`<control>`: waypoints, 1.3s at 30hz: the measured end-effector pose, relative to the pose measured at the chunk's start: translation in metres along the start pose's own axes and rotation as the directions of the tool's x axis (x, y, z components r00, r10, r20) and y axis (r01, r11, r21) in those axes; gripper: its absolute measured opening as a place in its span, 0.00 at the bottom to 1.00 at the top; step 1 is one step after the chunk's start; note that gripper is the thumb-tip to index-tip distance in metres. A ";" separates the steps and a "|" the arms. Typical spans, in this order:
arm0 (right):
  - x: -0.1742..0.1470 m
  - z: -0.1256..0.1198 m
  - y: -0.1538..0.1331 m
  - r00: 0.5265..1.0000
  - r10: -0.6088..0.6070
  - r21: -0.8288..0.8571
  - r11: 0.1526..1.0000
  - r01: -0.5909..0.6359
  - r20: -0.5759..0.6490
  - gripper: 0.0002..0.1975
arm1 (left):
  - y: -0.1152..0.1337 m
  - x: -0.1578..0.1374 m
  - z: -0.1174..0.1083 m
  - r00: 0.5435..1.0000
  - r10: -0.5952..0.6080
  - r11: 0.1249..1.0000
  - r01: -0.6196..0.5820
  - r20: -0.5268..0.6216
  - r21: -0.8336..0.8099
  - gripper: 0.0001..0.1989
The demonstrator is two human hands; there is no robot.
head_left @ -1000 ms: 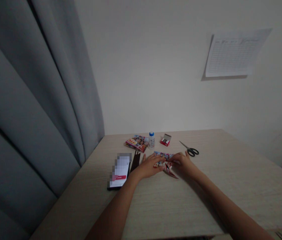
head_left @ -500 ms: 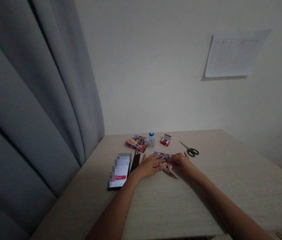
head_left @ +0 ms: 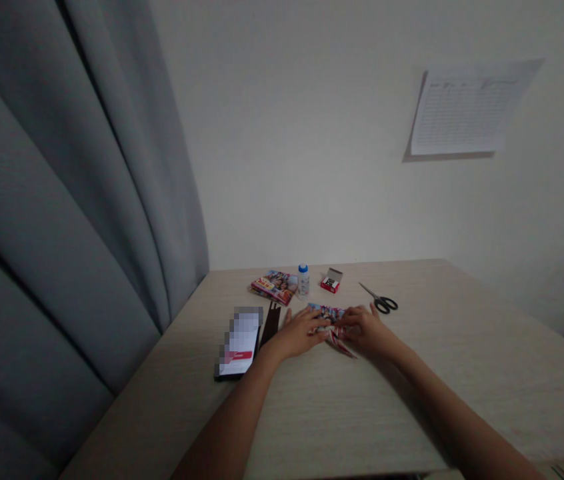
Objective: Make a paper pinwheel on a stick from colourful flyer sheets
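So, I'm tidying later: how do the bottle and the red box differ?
The bottle is tall and narrow; the red box is low. The bottle's blue cap is on, while the box's lid is raised. The bottle looks pale below its cap, the box mostly red. Both rest on the table.

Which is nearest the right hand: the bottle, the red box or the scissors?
The black-handled scissors, lying beside the right hand; the bottle and red box sit farther off.

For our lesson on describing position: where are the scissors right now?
In the head view, the scissors lie on the table, right of the small red box and just beyond the right hand.
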State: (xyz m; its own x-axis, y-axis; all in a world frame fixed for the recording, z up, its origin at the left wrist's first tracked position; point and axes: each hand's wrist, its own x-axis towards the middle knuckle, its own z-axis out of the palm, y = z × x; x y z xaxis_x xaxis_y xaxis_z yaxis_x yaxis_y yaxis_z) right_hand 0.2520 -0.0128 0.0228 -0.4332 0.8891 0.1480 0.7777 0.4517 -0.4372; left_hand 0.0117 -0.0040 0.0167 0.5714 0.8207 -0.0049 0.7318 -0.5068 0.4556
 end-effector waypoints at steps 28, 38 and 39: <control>0.004 -0.002 0.006 0.993 -0.111 0.173 0.978 0.114 -0.027 0.11 | 0.004 0.000 0.004 0.949 0.000 0.990 0.044 -0.314 0.135 0.21; 0.004 -0.001 0.005 0.994 -0.108 0.154 0.982 0.112 -0.032 0.08 | 0.004 0.000 0.006 0.972 -0.011 0.999 0.023 -0.236 0.049 0.22; 0.004 0.000 0.005 0.994 -0.106 0.157 0.981 0.110 -0.031 0.08 | 0.004 0.000 0.006 0.973 -0.012 0.999 0.023 -0.228 0.048 0.23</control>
State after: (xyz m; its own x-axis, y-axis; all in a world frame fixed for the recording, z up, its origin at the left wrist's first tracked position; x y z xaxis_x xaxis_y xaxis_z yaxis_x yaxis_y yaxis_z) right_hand 0.2540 -0.0073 0.0215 -0.4988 0.8380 0.2211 0.6441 0.5291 -0.5524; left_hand 0.0163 -0.0076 0.0131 0.4629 0.8651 0.1933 0.7621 -0.4998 0.4117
